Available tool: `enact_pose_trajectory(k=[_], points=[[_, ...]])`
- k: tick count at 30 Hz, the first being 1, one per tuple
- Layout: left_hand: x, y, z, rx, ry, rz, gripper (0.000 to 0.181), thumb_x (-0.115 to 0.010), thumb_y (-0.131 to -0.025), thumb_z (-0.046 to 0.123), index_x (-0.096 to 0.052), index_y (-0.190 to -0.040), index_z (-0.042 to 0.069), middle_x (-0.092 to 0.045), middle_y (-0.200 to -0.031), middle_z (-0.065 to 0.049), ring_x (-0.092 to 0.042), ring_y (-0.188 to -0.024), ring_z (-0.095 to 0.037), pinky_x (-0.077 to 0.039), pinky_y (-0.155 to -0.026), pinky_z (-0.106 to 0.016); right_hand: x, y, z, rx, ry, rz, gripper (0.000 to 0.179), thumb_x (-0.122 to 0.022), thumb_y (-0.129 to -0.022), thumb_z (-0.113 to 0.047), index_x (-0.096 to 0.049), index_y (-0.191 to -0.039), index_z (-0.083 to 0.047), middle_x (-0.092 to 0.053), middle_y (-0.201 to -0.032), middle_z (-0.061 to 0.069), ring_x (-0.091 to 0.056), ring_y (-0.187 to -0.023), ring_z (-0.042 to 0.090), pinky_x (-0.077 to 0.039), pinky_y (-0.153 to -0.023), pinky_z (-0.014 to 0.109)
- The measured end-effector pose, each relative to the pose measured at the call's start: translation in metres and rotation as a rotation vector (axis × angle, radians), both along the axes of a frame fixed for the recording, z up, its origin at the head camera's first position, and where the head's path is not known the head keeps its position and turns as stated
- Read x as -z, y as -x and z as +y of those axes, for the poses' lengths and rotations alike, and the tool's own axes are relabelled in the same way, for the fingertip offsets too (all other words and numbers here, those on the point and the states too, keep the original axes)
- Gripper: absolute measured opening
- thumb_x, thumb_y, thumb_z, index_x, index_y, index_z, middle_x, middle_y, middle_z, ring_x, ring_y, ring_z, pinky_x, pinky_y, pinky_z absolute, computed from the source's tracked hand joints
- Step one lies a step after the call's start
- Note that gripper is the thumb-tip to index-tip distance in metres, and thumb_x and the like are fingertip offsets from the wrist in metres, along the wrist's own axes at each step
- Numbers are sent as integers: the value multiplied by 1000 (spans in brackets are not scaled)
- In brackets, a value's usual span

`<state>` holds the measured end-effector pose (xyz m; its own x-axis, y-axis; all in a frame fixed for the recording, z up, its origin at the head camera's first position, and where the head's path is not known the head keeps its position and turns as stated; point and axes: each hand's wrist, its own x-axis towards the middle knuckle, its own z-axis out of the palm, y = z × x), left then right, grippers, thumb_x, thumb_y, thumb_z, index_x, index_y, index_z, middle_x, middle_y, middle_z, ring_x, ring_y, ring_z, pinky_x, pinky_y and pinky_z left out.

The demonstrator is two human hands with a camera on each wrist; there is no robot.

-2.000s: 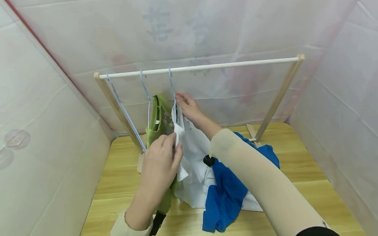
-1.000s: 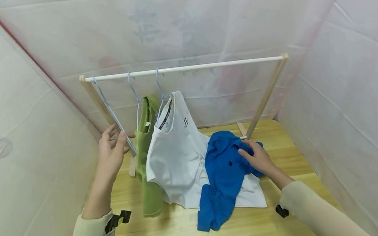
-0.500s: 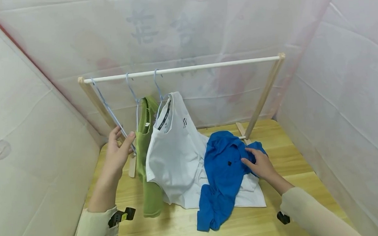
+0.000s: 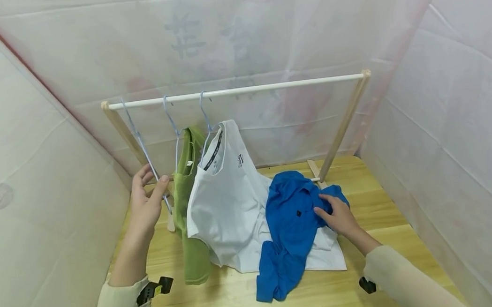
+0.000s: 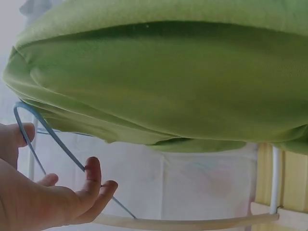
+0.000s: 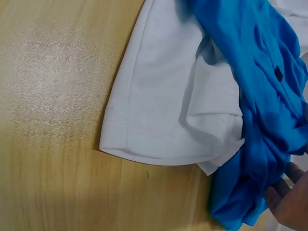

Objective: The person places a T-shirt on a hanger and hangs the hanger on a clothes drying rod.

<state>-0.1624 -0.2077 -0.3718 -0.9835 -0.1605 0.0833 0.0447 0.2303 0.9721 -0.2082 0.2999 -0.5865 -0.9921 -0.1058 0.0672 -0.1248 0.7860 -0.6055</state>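
Note:
At the rack's left end, a light blue clothes hanger (image 4: 146, 155) hangs bare. My left hand (image 4: 146, 199) holds its lower part, thumb on the near side. In the left wrist view, the curled fingers (image 5: 94, 178) meet the hanger wire. On the right, my right hand (image 4: 338, 213) grips the edge of a crumpled blue shirt (image 4: 292, 225) between thumb and fingers. The right wrist view shows its fingers (image 6: 284, 192) at the blue cloth. Under the blue shirt spreads the lower part of a white top (image 4: 228, 201), which hangs from another hanger.
A green top (image 4: 194, 250) hangs between the bare hanger and the white top. The rack has a white rail (image 4: 284, 84) and wooden legs (image 4: 343, 126). It stands on a wooden table (image 4: 234, 300), with pale cloth walls (image 4: 306, 27) around it.
Both hands have left the white top; the right went to the blue shirt, the left to the bare hanger. Since half a second ago, the bare hanger's lower end has swung slightly towards me.

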Motion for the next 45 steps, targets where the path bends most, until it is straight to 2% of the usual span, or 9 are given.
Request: enact_pose_trajectory(k=[6,10,18,23,27,31,37,41,45], points=[[-5,-13,-1,26,26,128,62,-48,-105,31,-16,-158,33,-24,-154,-13,-45,-131,-40,-43,-96,-32,-2,2,-1,0,2,0,64,-56,-101,-45,-43,-148,-3,-43,-148,27,-36,-138,48,-31,-110,66],[-10,-25,-1,17,27,180,59,-46,-106,22,-20,-158,35,-26,-154,-10,-45,-130,-37,-42,-95,-25,-2,3,-1,1,-4,1,65,-56,-101,-44,-42,-148,-2,-42,-149,27,-35,-138,49,-29,-110,66],[-22,-56,-8,-41,-23,282,52,-40,-105,4,-35,-155,19,-42,-143,-6,-52,-118,-17,-45,-91,-18,1,8,-1,-5,-22,20,67,-57,-100,-46,-42,-148,-2,-43,-148,27,-37,-137,49,-30,-110,65],[-30,-78,-18,-14,-54,352,50,-38,-104,-2,-36,-153,8,-45,-144,-10,-53,-123,-17,-48,-93,-16,2,10,-3,-6,-59,38,66,-59,-99,-47,-47,-145,-2,-48,-145,27,-40,-135,48,-33,-109,64],[-36,-95,-32,49,-84,407,51,-37,-102,-6,-34,-153,1,-48,-141,-13,-60,-119,-15,-51,-92,-18,2,11,-6,5,-89,60,58,-63,-97,-43,-56,-138,-3,-54,-138,26,-45,-131,48,-35,-106,65],[-42,-111,-46,186,-181,476,53,-32,-100,-14,-28,-152,-6,-49,-142,-18,-63,-119,-19,-53,-93,-23,0,11,-9,13,-118,74,50,-65,-97,-40,-61,-133,-5,-56,-135,25,-47,-128,48,-36,-104,66],[-47,-127,-65,403,-364,533,56,-21,-98,-20,-17,-153,-10,-46,-145,-27,-60,-125,-31,-51,-100,-32,-4,14,-12,19,-116,66,56,-64,-97,-38,-52,-144,-9,-51,-141,26,-45,-129,49,-35,-104,67],[-48,-128,-73,568,-484,589,56,-17,-97,-20,-10,-152,-14,-44,-144,-35,-55,-128,-40,-49,-103,-38,-6,18,-12,41,-107,75,63,-64,-97,-38,-44,-149,-9,-50,-143,26,-44,-130,49,-35,-104,67],[-51,-125,-78,766,-512,638,56,-14,-96,-19,0,-151,-16,-36,-146,-39,-47,-135,-44,-45,-108,-40,-9,23,-15,48,-112,73,66,-64,-97,-40,-42,-151,-11,-50,-142,27,-45,-130,50,-37,-103,67]])
